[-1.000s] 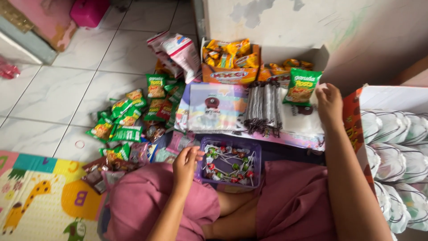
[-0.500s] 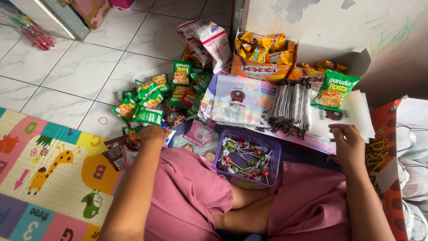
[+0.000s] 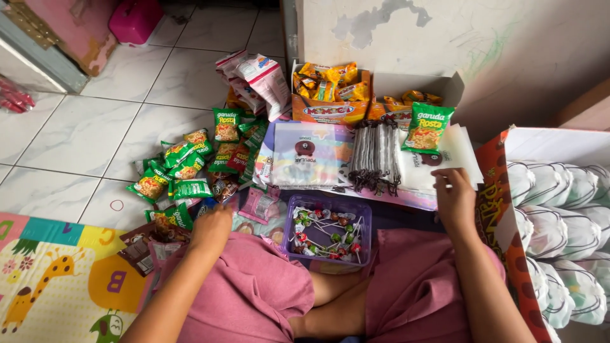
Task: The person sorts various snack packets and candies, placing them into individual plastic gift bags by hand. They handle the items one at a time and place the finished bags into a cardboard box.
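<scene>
Still, bare floor tiles [image 3: 82, 136] leftward.

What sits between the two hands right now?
In the head view, a purple tub of lollipops sits between the left hand and the right hand, with a small pink packet just left of the tub.

Glossy green foil snack packets [image 3: 181, 170] crinkle on smooth glazed white floor tiles [image 3: 82, 136]; clear purple plastic tub [image 3: 328, 230] w/ shiny-wrapped lollipops; matt orange cardboard box [image 3: 330, 109]; soft matt pink cloth garment [image 3: 248, 298]; foam play mat [image 3: 51, 279], dull, lightly textured; thin white plastic bags [image 3: 454, 159], semi-gloss; wall plaster rough, flaking.
</scene>
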